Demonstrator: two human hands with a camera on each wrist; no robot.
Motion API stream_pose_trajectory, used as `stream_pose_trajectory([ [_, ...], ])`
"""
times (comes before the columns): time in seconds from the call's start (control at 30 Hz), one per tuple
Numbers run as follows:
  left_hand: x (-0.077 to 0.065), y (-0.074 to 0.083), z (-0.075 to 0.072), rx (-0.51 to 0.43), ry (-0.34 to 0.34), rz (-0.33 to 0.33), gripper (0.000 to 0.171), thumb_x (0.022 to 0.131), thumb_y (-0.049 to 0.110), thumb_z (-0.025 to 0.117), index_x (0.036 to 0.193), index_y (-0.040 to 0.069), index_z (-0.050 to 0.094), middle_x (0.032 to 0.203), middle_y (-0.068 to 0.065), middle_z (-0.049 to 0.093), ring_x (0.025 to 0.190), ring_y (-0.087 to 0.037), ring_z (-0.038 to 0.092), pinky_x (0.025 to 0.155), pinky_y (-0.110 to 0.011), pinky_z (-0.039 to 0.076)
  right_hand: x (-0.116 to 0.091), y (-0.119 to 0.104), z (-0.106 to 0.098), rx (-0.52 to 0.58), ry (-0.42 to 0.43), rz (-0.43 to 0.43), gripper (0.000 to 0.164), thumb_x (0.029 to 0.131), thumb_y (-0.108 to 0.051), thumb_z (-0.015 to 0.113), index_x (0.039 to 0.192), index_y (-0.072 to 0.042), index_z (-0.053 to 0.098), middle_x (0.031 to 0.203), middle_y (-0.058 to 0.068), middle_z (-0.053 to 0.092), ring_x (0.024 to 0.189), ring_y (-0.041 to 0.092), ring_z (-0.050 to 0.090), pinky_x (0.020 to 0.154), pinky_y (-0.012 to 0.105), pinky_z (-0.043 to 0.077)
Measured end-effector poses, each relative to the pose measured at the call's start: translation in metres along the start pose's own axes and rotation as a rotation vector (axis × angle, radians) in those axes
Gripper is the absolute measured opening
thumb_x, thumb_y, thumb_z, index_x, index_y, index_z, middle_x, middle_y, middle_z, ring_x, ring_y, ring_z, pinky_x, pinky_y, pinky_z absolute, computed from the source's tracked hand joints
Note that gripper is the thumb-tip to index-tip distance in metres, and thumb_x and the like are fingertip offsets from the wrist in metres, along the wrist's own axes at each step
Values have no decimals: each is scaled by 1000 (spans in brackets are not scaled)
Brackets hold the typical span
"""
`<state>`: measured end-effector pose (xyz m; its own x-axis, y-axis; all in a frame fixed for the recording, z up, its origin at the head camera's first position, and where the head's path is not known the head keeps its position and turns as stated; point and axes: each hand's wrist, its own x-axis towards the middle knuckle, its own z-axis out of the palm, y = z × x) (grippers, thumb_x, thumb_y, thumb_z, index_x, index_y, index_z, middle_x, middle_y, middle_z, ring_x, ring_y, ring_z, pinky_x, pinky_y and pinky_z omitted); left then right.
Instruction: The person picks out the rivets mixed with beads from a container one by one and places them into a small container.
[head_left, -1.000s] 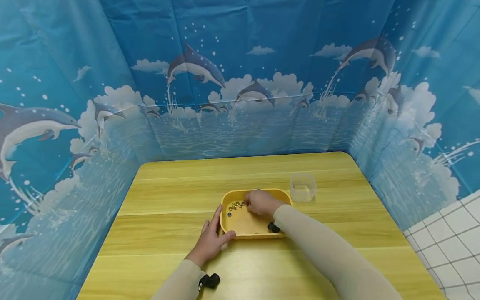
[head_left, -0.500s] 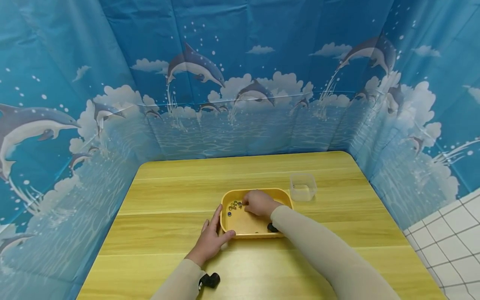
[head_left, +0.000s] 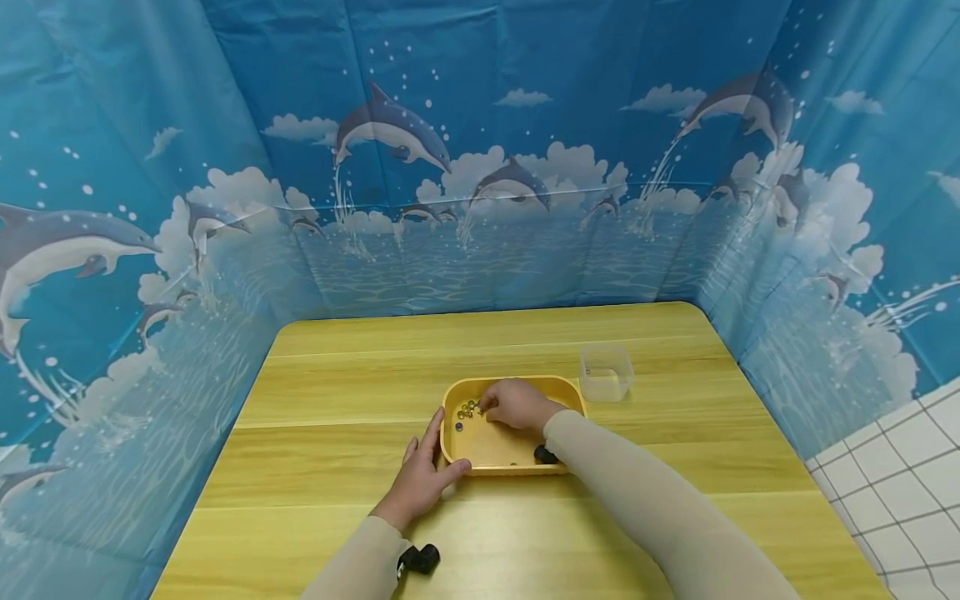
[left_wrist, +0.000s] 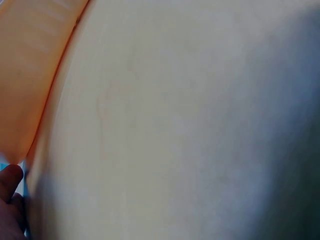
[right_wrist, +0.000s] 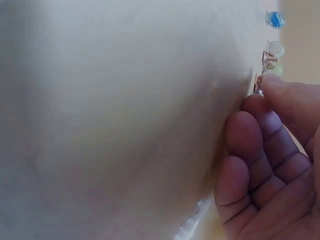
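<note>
A yellow tray (head_left: 487, 450) lies on the table. My left hand (head_left: 418, 483) rests against its left end with fingers extended, the thumb at the front rim. Inside the tray, my right hand (head_left: 517, 404) reaches to a small cluster of marbles (head_left: 466, 411). In the right wrist view the thumb and index finger (right_wrist: 256, 103) pinch a small shiny metallic piece (right_wrist: 259, 86); its kind is unclear. Near it are a blue marble (right_wrist: 276, 20) and a clear one with a copper-coloured ring-like bit beside it. The left wrist view shows the tray's outer wall (left_wrist: 37, 65) and a fingertip.
A clear plastic box (head_left: 606, 375) stands behind the tray's right corner, with something tiny inside. A single blue marble (head_left: 459, 427) lies apart in the tray, and a small greenish one (head_left: 513, 464) near its front wall. Dolphin-print curtains (head_left: 495, 250) surround the wooden table (head_left: 360, 375).
My right hand has shifted slightly left inside the tray, to the right edge of the cluster. The left hand has stayed on the tray's end.
</note>
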<state>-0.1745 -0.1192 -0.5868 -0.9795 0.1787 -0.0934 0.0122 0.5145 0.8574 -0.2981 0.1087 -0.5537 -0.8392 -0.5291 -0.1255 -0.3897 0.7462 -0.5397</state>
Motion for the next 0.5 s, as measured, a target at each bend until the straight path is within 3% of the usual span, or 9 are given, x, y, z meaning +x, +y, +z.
stream_pose_trajectory([
  [0.23, 1, 0, 0, 0, 0, 12, 100, 96, 46, 76, 171, 34, 9, 173, -2, 30, 160, -55, 0, 126, -76, 5, 3, -7, 3, -81, -1, -56, 10, 96, -17, 77, 104, -15, 83, 105, -1, 79, 89, 11, 67, 89, 36, 59],
  [0.5, 1, -3, 1, 0, 2, 11, 100, 97, 46, 75, 170, 40, 8, 173, -2, 31, 161, -54, 0, 126, -75, 4, 4, -11, 6, -116, -27, -76, 10, 96, -19, 77, 101, -16, 85, 103, -3, 80, 93, 11, 72, 89, 34, 61],
])
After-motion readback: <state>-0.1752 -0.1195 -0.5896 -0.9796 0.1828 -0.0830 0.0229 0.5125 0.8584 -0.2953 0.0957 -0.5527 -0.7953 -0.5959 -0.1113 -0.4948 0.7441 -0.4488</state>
